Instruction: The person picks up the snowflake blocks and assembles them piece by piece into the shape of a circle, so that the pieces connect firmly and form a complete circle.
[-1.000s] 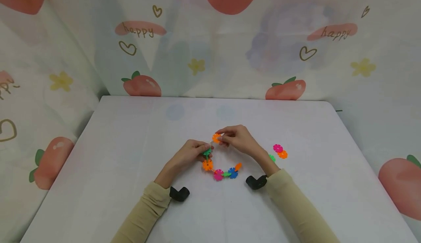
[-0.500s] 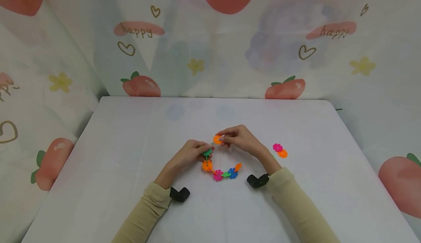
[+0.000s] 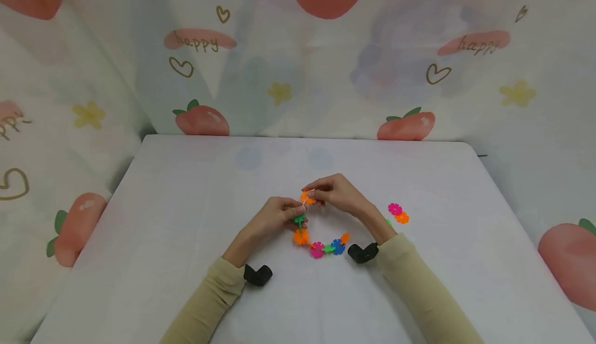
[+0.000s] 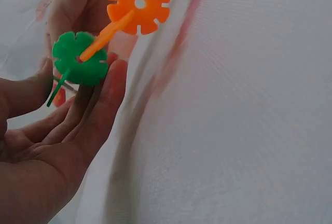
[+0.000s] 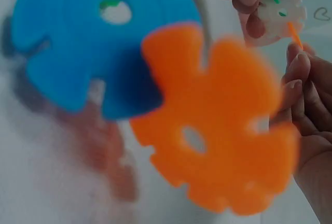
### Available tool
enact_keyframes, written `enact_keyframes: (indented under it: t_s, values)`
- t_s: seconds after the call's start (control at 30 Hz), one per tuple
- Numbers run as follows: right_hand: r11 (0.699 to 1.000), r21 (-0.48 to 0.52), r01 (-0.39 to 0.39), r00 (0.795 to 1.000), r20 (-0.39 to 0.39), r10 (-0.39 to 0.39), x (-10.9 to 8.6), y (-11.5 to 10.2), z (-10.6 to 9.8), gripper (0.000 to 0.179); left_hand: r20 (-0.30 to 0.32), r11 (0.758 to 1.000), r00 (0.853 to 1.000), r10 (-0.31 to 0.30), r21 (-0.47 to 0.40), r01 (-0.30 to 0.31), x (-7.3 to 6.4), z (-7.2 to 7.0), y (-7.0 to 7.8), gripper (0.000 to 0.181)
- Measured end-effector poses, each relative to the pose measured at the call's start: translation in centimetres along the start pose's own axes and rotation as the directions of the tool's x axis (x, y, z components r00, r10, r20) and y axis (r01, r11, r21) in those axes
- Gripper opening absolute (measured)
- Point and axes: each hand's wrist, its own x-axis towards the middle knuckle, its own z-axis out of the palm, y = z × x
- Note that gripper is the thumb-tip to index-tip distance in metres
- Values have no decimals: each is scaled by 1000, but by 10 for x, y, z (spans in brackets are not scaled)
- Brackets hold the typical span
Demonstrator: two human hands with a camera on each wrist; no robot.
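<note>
A curved chain of slotted plastic snowflake discs hangs between my hands. My left hand (image 3: 279,214) pinches its upper end, by a green disc (image 4: 78,58) and a whitish disc (image 5: 282,16). Between the fingertips of my right hand (image 3: 337,194) is an orange disc (image 3: 305,197); its edge meets the whitish disc in the right wrist view. Below the green one come an orange disc (image 3: 301,237), a pink disc (image 3: 317,250), a small green disc (image 3: 328,249), a blue disc (image 5: 67,42) and an end orange disc (image 5: 223,125), the last two large and close to the right wrist camera.
Right of my right wrist lie a loose pink disc (image 3: 395,209), an orange disc (image 3: 402,218) and a green disc (image 3: 388,222) partly hidden by the forearm. The white table (image 3: 209,178) ends at a printed cloth (image 3: 321,90) behind.
My left hand has shifted slightly right, nearer the right hand, and the chain has swung right with it. My right hand keeps its pinch on the orange disc. The loose discs stay put.
</note>
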Motion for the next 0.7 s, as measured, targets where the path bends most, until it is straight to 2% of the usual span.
enact_keyframes:
  t_s: [0.13, 0.23, 0.33, 0.5, 0.7]
  values:
    - [1000, 15, 3, 1000, -17, -2, 2, -4, -1, 20, 17, 1000, 1000, -9, -11, 9, -1, -7, 1, 35]
    - [1000, 1, 5, 1000, -7, -5, 2, -4, -1, 19, 13, 998, 1000, -17, -58, 17, 0, -9, 0, 40]
    - [999, -36, 13, 1000, 7, -12, 2, -5, 0, 19, -37, 993, 999, -35, -110, 30, 2, -10, -3, 40]
    - [994, -103, 27, 999, 19, -25, -4, -4, -1, 24, -124, 990, 989, -77, -127, 61, 2, -9, -5, 32]
    - [990, -140, 1, 1000, -13, -2, -21, 2, -11, 29, -123, 982, 986, -114, -164, 93, -1, -14, -6, 34]
